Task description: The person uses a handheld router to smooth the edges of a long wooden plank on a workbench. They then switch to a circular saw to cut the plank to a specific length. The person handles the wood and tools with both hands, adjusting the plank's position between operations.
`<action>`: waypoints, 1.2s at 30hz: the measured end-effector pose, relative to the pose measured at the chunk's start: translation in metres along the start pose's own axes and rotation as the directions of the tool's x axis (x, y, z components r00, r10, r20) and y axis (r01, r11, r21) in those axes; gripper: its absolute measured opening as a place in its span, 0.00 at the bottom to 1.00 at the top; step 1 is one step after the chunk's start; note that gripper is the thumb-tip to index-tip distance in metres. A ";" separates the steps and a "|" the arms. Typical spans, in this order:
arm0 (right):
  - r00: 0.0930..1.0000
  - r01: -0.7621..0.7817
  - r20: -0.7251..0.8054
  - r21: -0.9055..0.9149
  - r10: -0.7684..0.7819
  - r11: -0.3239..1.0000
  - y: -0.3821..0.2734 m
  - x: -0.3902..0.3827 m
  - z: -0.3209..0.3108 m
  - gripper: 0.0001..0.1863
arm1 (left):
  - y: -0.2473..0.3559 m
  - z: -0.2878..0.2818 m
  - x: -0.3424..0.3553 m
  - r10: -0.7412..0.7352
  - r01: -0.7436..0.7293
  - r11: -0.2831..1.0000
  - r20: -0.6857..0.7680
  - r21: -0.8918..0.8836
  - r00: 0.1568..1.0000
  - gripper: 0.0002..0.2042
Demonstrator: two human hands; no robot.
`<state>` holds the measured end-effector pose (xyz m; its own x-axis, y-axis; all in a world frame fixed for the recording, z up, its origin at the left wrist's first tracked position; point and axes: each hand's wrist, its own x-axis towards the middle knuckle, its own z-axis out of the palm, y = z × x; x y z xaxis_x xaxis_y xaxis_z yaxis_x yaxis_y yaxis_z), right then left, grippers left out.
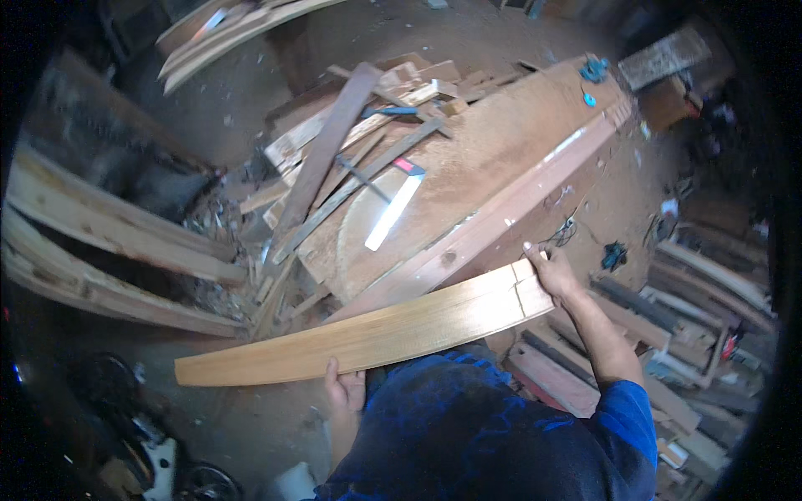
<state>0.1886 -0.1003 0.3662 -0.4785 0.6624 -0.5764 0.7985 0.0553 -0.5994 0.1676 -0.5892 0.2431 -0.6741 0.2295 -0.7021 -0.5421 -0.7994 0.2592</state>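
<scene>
Across the front of my body I hold a long, smooth, light-brown wooden board, tilted up toward the right. My left hand supports it from below near the middle, thumb against its face and the other fingers partly behind it. At the right end, my right hand grips the board's edge, thumb on top. Dark lines cross the board near that hand. Beyond the board is a worn workbench top, with a handsaw or flat square-like tool with a red-and-black grip and shiny blade lying on it.
Wood offcuts and a blue-handled tool are heaped on the bench's left side. Large planks lean at left, above a wheeled machine. Stacked timber fills the right. A teal power tool sits at the far bench corner.
</scene>
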 end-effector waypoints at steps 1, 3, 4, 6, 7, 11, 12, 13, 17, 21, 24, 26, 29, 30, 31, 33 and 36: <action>0.995 0.098 -0.018 -0.015 -0.098 0.995 0.022 0.017 -0.021 0.32 | -0.021 0.017 0.000 -0.009 0.011 0.999 -0.059 0.035 0.998 0.26; 0.963 0.262 -0.064 -0.007 -0.262 0.965 0.064 0.056 -0.074 0.31 | -0.074 0.048 -0.003 -0.008 0.026 0.994 -0.165 0.106 0.986 0.26; 0.953 0.290 -0.091 0.019 -0.287 0.957 0.093 0.080 -0.103 0.31 | -0.108 0.064 -0.004 0.005 0.016 0.980 -0.107 0.198 0.994 0.27; 0.937 0.324 -0.156 0.065 -0.311 0.944 0.127 0.107 -0.152 0.30 | -0.153 0.093 -0.011 -0.039 0.052 0.961 -0.052 0.270 0.998 0.28; 0.933 0.337 -0.167 0.099 -0.318 0.936 0.145 0.121 -0.183 0.30 | -0.181 0.110 -0.013 -0.053 0.053 0.951 -0.009 0.304 0.999 0.29; 0.880 0.447 -0.251 0.157 -0.402 0.880 0.161 0.146 -0.284 0.31 | -0.255 0.173 -0.020 -0.129 0.124 0.949 -0.002 0.290 0.992 0.30; 0.873 0.464 -0.251 0.166 -0.418 0.870 0.160 0.152 -0.306 0.31 | -0.268 0.190 -0.017 -0.155 0.152 0.944 -0.015 0.293 0.988 0.31; 0.871 0.469 -0.252 0.169 -0.422 0.867 0.161 0.158 -0.324 0.32 | -0.282 0.205 -0.013 -0.183 0.175 0.942 0.001 0.285 0.983 0.31; 0.913 0.377 -0.229 0.166 -0.337 0.911 0.165 0.200 -0.370 0.32 | -0.332 0.250 -0.013 -0.071 -0.015 0.831 0.132 0.557 0.989 0.30; 0.880 0.406 -0.234 -0.079 -0.413 0.910 0.164 0.287 -0.412 0.28 | -0.398 0.279 0.014 -0.134 0.115 0.875 0.007 0.471 0.991 0.28; 0.868 0.475 -0.118 -0.089 -0.483 0.876 0.156 0.364 -0.445 0.27 | -0.451 0.301 0.062 -0.201 0.223 0.952 -0.120 0.210 0.972 0.27; 0.893 0.443 -0.043 -0.073 -0.447 0.893 0.140 0.420 -0.464 0.32 | -0.481 0.318 0.095 -0.219 0.232 0.960 -0.100 0.155 0.971 0.27; 0.917 0.384 -0.012 -0.247 -0.399 0.890 0.108 0.494 -0.483 0.32 | -0.526 0.346 0.128 -0.197 0.205 0.977 -0.109 0.063 0.974 0.28; 0.962 0.260 0.015 -0.355 -0.273 0.898 0.101 0.507 -0.497 0.35 | -0.540 0.354 0.130 -0.184 0.191 0.981 -0.155 0.025 0.970 0.29; 0.942 0.336 0.128 -0.311 -0.311 0.889 0.093 0.521 -0.509 0.34 | -0.550 0.365 0.136 -0.185 0.190 0.982 -0.209 0.007 0.960 0.30; 0.914 0.394 0.185 -0.192 -0.361 0.899 0.061 0.553 -0.515 0.34 | -0.563 0.391 0.139 -0.164 0.169 0.986 -0.194 0.007 0.967 0.33; 0.921 0.380 0.167 -0.187 -0.352 0.906 0.035 0.588 -0.539 0.35 | -0.584 0.428 0.137 -0.124 0.125 0.992 -0.172 -0.006 0.977 0.33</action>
<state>0.1318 0.6934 0.3056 -0.7828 0.4662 -0.4123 0.6097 0.4417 -0.6582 0.1770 0.1468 0.2797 -0.5052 0.2285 -0.8322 -0.6191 -0.7678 0.1651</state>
